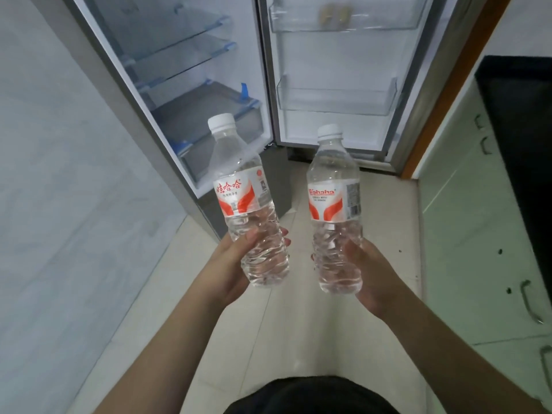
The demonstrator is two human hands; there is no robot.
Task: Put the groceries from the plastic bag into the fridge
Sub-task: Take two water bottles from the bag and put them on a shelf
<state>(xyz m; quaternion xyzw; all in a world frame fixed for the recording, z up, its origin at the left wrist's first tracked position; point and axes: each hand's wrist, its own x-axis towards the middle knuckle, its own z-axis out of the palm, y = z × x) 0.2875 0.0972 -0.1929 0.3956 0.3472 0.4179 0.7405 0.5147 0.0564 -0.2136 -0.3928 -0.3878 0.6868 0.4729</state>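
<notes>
Landmark: tall grey fridge with its door swung open [191, 94], straight ahead; all places below taken from it.
Left hand [236, 261]: wrapped around the ribbed lower half of a clear plastic water bottle with white cap and red-and-white label [242, 201]; thumb in front, fingertips showing round the far side.
Right hand [370, 270]: clamped the same way on a second clear plastic water bottle with white cap and red-and-white label [333, 204].
Bottle position: both short of the fridge, over the pale tiled floor [298, 324], caps tipped toward the opening, well apart from each other.
Grip reason: low hold probably keeps necks and caps free to lead into a slot; one per hand likely saves a trip.
Targets: clear door bin [336, 100] opposite the right bottle; grey bottom drawer with blue clips [215, 130] and glass shelves [179, 52] opposite the left bottle.
Door bin fit: looks suited to upright bottles; depth hard to judge.
Upper door bin [346, 16]: two small yellowish items inside, too blurred to identify.
Plastic bag: not in view.
Stage: carrying in, nothing placed yet from these two.
Right of fridge: pale green cabinets with metal handles [478, 234], dark counter above.
</notes>
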